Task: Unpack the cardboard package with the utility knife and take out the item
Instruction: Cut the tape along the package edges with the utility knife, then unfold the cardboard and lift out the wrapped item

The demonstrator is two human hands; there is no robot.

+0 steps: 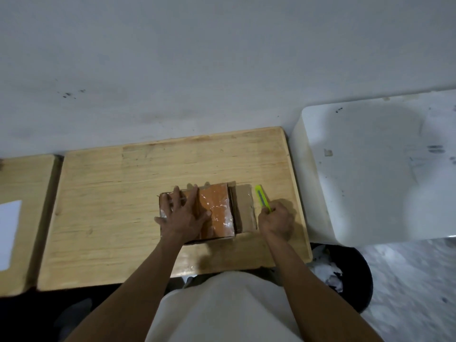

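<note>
The cardboard package (217,213) lay flat on the wooden desk (111,193), a little right of the desk's middle and close to the near edge. Its top was covered with glossy orange-brown tape or film that caught the light, and a plain cardboard flap (245,208) stood folded out to the right side, lying on the desk.

The left hand (182,213) rested on the left half of the package, palm down, fingers straight and spread, the thumb stretched toward the middle of the taped top. This grip was fully open; it pressed on the package and curled round nothing.

The right hand (276,222) sat just right of the open flap, its grip closed round the near end of the utility knife (262,199). The knife's yellow-green body pointed away from the person, running alongside the flap's right edge. Whether the blade was out, or touching the cardboard, could not be told. No item inside the package could be made out.

A second wooden desk (24,218) stood to the left with a white sheet (8,233) on it. To the right stood a white, scuffed surface (385,169), and below it a dark bin (355,275) held crumpled paper.
</note>
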